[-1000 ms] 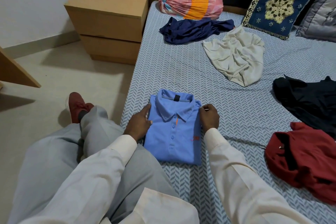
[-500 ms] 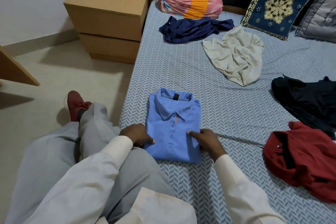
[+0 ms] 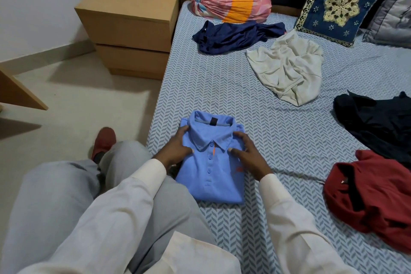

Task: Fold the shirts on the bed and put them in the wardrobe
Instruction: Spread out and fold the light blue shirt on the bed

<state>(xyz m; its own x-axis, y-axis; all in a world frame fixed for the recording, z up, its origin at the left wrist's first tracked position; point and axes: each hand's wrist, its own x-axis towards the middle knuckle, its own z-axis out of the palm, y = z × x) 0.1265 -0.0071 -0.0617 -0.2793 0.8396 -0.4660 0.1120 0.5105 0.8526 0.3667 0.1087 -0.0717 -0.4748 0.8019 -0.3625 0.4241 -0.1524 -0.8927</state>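
Bed [image 3: 222, 87]: folded blue polo [image 3: 213, 182] likely soft, floppy; left grip [image 3: 175, 149], right grip [image 3: 249, 154] flat on its shoulders, holding nothing. Scoop under both sides.

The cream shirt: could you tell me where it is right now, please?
In the head view, the cream shirt lies crumpled on the bed, right of centre, between the navy shirt and the black shirt.

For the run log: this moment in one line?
phase: fold | blue polo: folded, on bed | left hand: on polo | right hand: on polo | unfolded: navy, beige, black, red shirts
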